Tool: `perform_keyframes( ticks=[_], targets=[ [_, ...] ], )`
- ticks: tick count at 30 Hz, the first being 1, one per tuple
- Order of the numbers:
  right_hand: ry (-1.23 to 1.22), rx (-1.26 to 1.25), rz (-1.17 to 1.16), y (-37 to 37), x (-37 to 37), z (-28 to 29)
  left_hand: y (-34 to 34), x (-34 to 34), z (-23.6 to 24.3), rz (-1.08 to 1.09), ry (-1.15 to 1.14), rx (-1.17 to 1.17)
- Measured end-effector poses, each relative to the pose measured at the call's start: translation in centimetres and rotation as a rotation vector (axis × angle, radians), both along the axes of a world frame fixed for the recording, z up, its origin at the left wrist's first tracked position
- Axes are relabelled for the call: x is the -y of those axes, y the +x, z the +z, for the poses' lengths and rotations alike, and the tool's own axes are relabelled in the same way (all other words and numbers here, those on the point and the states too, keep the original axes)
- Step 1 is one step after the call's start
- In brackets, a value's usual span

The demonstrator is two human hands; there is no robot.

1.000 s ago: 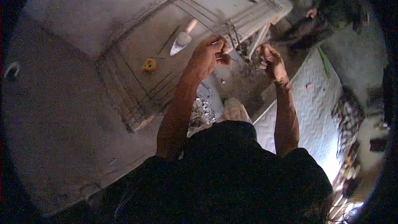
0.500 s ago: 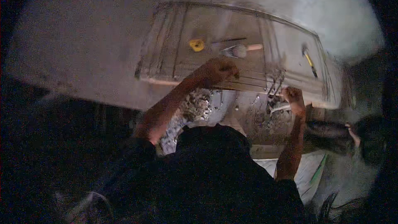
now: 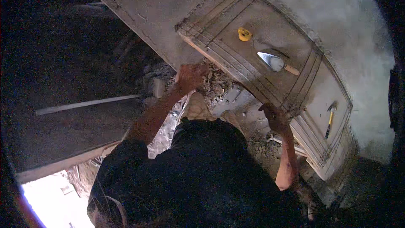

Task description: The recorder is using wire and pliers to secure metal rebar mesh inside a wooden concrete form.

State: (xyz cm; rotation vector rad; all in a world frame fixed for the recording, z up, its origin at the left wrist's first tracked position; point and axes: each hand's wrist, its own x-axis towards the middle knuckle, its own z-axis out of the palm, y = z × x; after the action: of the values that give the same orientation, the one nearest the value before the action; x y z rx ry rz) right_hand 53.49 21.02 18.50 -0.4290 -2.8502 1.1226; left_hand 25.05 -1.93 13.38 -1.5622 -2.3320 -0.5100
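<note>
My left hand [image 3: 192, 77] reaches over broken rubble [image 3: 217, 84], beside the corner of a grey slab. Its fingers are blurred, so I cannot make out whether it grips anything. My right hand [image 3: 275, 117] is at the front edge of a grooved cement-coloured ledge [image 3: 236, 21], fingers loosely bent and apart, with nothing visible in them. On the ledge lie a yellow tape measure [image 3: 244, 34], a pointed trowel [image 3: 274, 62] with a wooden handle, and a hammer [image 3: 330, 120] with a yellow and black handle. A thin dark rod [image 3: 274, 48] rests behind the trowel.
Small stones [image 3: 259, 143] and debris cover the floor around my feet. A pale block [image 3: 158, 88] stands at the left, near a long light strip [image 3: 88, 104]. Bright light comes through an opening [image 3: 57, 200] at lower left. A rough plastered wall [image 3: 337, 29] rises behind the ledge.
My view has turned left, so the ledge now slants down to the right. My left hand has moved from over the ledge to the rubble at its left. My right hand stays near the ledge's edge.
</note>
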Motion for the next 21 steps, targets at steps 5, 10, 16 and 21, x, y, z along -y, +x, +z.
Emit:
perform_keyframes(
  ticks=[5, 10, 16, 21],
  targets=[
    [0.017, 0.053, 0.274, -1.9, 1.3, -0.8, 0.9, 2.4, 4.8, 0.097, -0.127, 0.088],
    [0.286, -0.096, 0.147, -1.9, 0.1, -5.9, 0.4, 2.1, 4.0, 0.037, -0.090, 0.167],
    [-0.828, -0.303, -0.501, -2.1, -0.9, -7.5, -4.7, 2.2, 0.6, 0.159, -0.089, 0.236],
    [-0.746, 0.087, -0.227, -5.7, 0.3, -1.0, -10.3, 2.9, -6.0, -0.024, 0.144, 0.340]
  ],
)
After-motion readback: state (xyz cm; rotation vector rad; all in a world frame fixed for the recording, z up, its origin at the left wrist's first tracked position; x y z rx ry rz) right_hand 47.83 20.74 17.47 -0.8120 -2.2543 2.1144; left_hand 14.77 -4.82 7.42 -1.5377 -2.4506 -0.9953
